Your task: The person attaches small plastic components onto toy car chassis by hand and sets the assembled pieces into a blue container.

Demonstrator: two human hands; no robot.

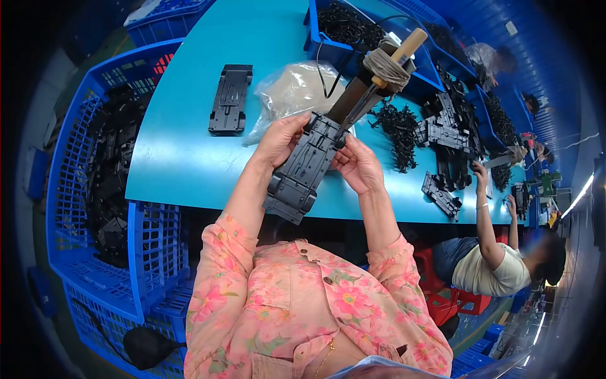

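A black plastic toy car chassis point(305, 165) is held at a slant above the table's near edge, its far end close to a dark metal blade-like fixture point(351, 101). My left hand point(282, 140) grips its left edge, thumb near the far corner. On the opposite side, my right hand point(360, 165) has its fingers closed against the chassis edge by a small dark wheel-like piece; whether it pinches that piece too is hidden. A wooden stick point(409, 45) is bound to the fixture's top with wrapped grey bands point(386, 68). Another chassis point(231, 101) lies flat on the left.
A clear plastic bag point(297, 88) lies behind my hands on the teal table point(170, 151). Small black parts point(398, 132) and stacked chassis point(445, 132) are on the right. Blue crates point(136, 252) stand left. A co-worker point(492, 265) sits at right.
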